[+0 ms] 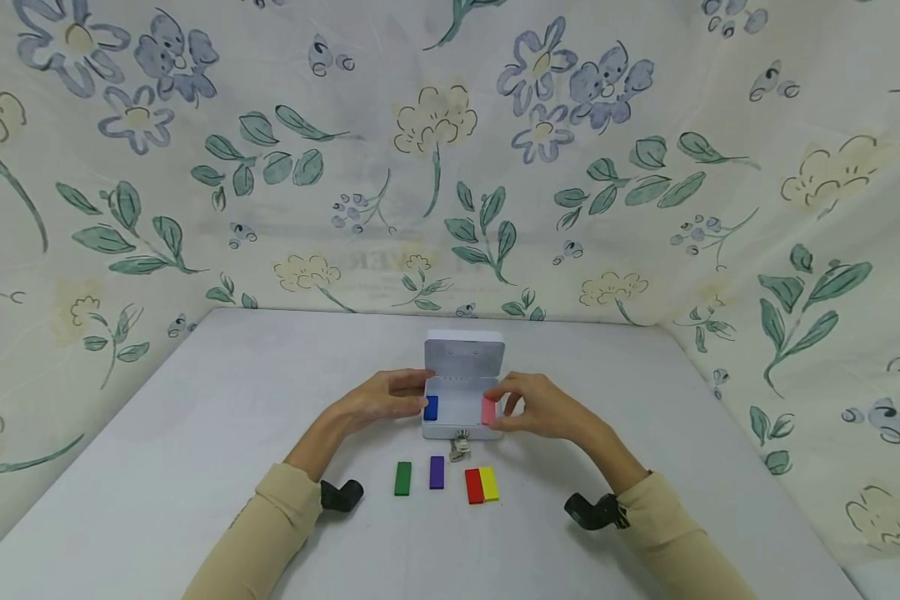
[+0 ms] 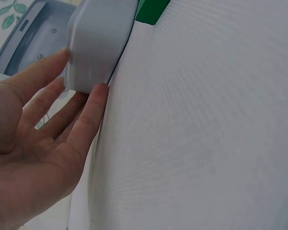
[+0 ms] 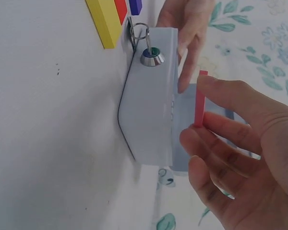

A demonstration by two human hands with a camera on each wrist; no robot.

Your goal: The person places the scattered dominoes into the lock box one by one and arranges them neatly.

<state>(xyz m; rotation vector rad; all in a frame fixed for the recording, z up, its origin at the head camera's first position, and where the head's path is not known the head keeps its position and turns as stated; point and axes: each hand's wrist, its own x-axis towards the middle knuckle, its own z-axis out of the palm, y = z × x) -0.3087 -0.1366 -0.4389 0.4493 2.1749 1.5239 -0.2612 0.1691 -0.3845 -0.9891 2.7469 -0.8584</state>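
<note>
A small light-grey metal cash box (image 1: 461, 432) stands on the table with its lid (image 1: 463, 358) raised. Inside, at the left end, lies a blue block (image 1: 431, 407). My left hand (image 1: 378, 397) rests against the box's left side, fingers mostly straight; in the left wrist view the fingertips touch the box wall (image 2: 93, 52). With thumb and fingers, my right hand (image 1: 543, 406) pinches a thin pink block (image 3: 200, 99) over the right end of the open box. A key with a ring (image 3: 140, 31) sits in the front lock (image 3: 152, 56).
In front of the box lie a green block (image 1: 402, 478), a purple block (image 1: 437, 472), and red (image 1: 474, 486) and yellow (image 1: 489, 483) blocks side by side. A floral cloth (image 1: 435, 208) hangs behind the white table (image 1: 285, 350). Black wrist cameras (image 1: 594, 511) sit at both cuffs.
</note>
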